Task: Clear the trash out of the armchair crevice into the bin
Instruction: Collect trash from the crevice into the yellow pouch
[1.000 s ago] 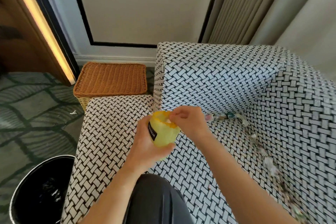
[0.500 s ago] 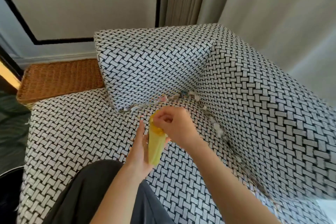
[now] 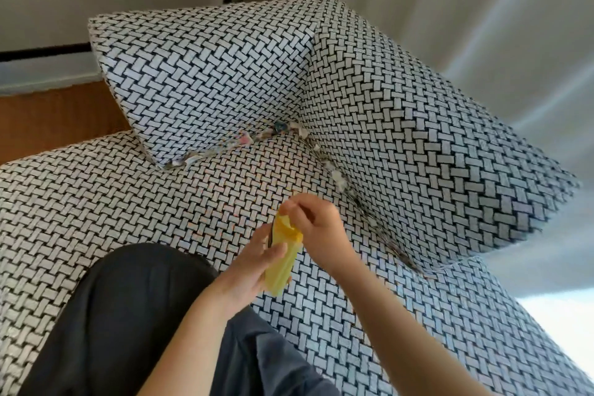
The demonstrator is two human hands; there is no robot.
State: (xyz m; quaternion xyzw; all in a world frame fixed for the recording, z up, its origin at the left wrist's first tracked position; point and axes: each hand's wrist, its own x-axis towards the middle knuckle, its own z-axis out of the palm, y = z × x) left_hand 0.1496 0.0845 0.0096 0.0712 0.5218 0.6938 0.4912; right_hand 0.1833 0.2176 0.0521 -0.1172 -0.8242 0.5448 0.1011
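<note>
Head view looks down on a black-and-white woven armchair [image 3: 199,83], its seat filling the lower frame and two cushioned walls meeting in a corner at about 12 o'clock from the hands. Trash [image 3: 257,137] lines the crevice: a strip of coloured scraps runs along the seam under the back cushion at 11 to 12 o'clock, with a small blue bit near the corner, and paler crumpled pieces [image 3: 337,174] sit in the seam under the other wall, at 1 o'clock. Farther down that seam the dark debris is too blurred to make out.

Both hands meet over the seat near frame centre. The left hand [image 3: 254,270] is wrapped around a yellow bag [image 3: 283,262], fingers closed on its side, holding it roughly upright. The right hand [image 3: 316,225] pinches the bag's top edge between thumb and fingertips, at 1 o'clock from the left hand. A dark label edge shows on the bag's left side.

A knee in dark trousers [image 3: 138,315] rests on the seat at 7 o'clock from the hands. Pale curtains [image 3: 482,10] hang behind the chair at 2 o'clock.
</note>
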